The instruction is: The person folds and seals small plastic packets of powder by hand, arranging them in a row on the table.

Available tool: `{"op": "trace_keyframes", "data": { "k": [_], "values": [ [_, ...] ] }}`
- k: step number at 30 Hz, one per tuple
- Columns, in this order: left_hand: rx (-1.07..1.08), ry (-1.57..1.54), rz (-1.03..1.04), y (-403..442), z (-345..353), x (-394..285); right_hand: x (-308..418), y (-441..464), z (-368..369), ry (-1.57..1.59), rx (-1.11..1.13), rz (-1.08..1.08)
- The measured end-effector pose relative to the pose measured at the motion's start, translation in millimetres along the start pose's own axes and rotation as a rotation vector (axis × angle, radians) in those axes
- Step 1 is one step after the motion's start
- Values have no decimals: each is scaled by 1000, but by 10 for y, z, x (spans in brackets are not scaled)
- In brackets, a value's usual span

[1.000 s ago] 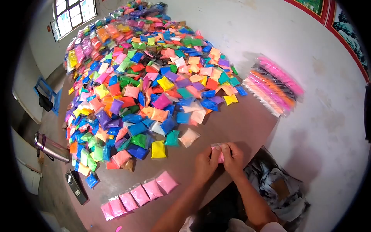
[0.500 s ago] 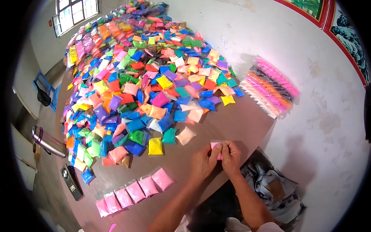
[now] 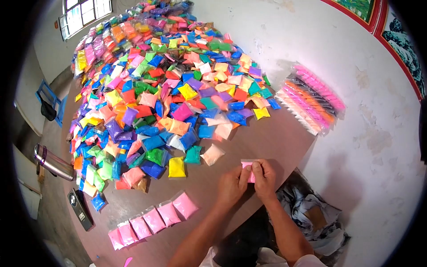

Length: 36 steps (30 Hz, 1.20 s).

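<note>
Left hand (image 3: 233, 185) and right hand (image 3: 265, 180) pinch one pink packet (image 3: 250, 172) between them, thumbs on the near face, fingers closed around the sides. Packet is in the grip, over the near right part of the table (image 3: 262, 142). Its visible strip has its long axis running roughly away from the person; clear film edge at the far end, showing just beyond the thumbs. Sides and lower part covered by the hands; can't tell if the bag is sealed, or whether its underside touches the table.

Left of the grip, well apart: row of six pink packets (image 3: 153, 220), flat, overlapping or edge to edge, row slanting from near left up to far right. Clear flaps point away from the person. Beyond and left of the grip: big heap of coloured packets (image 3: 153, 120), many buried, far end blurry. Nearest the grip, a peach packet (image 3: 213, 154) lies just off the heap. Beyond and right: bundled packets (image 3: 311, 99) in slanted rows. Far left: steel flask (image 3: 54, 163), dark device (image 3: 80, 209), type unclear. Pink piece (image 3: 128, 261) cut off at the bottom edge.
</note>
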<state>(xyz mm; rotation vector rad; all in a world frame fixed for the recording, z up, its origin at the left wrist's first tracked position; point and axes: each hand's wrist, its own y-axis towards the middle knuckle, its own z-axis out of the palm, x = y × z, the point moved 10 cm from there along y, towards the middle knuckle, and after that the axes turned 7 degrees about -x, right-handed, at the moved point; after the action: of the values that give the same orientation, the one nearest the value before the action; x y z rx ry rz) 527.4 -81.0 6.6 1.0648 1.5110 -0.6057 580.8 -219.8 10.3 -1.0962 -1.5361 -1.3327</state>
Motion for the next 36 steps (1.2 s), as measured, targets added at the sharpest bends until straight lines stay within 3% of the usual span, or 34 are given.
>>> {"op": "trace_keyframes", "data": {
  "k": [4, 7, 10, 17, 22, 26, 28, 36],
  "values": [
    [88, 33, -43, -17, -18, -193, -150, -7, -53, 76, -90, 37],
    [11, 44, 34, -6, -11, -132, -88, 9, -100, 56, -132, 22],
    [102, 53, -41, -13, 56, -23, -110, 1, -88, 89, -124, 65],
    [76, 20, -26, -12, 9, 36, 54, 6, 4, -9, -30, 16],
    [97, -3, -16, -24, 44, -2, -193, 22, -101, 98, -82, 87],
    [50, -47, -53, -13, -13, -12, -398, -5, -74, 172, -35, 155],
    [-27, -242, -46, 14, -46, 33, -321, -2, -21, 172, 35, 96],
    [-84, -242, -8, 30, -73, 137, -164, 4, 39, 29, 77, 17]
  ]
}}
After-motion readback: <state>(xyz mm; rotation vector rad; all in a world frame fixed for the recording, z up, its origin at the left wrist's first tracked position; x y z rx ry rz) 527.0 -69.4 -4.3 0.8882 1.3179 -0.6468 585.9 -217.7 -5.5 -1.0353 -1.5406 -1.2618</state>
